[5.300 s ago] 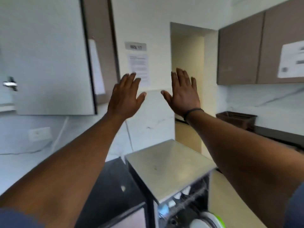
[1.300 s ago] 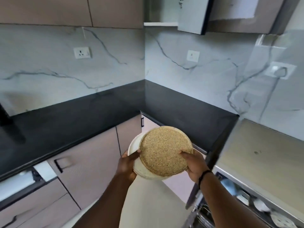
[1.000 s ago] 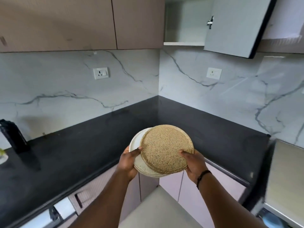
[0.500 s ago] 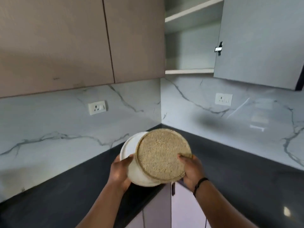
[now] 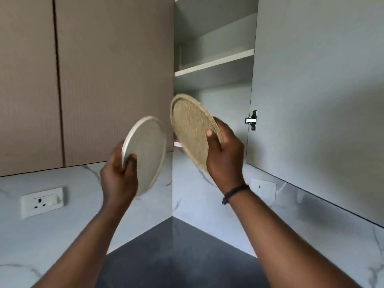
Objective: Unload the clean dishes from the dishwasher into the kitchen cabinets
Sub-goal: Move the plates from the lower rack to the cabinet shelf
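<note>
Left hand (image 5: pixel 118 179) grip pinches white plate (image 5: pixel 145 154); right hand (image 5: pixel 224 154) grip clasps speckled plate (image 5: pixel 192 132), apart, tilted edge-up, likely for shelving singly in open cabinet (image 5: pixel 214 61).

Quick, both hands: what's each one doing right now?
Left hand: grips the pale plate at its lower edge.
Right hand: grips the speckled tan plate at its edge, raised toward the open cabinet.
</note>
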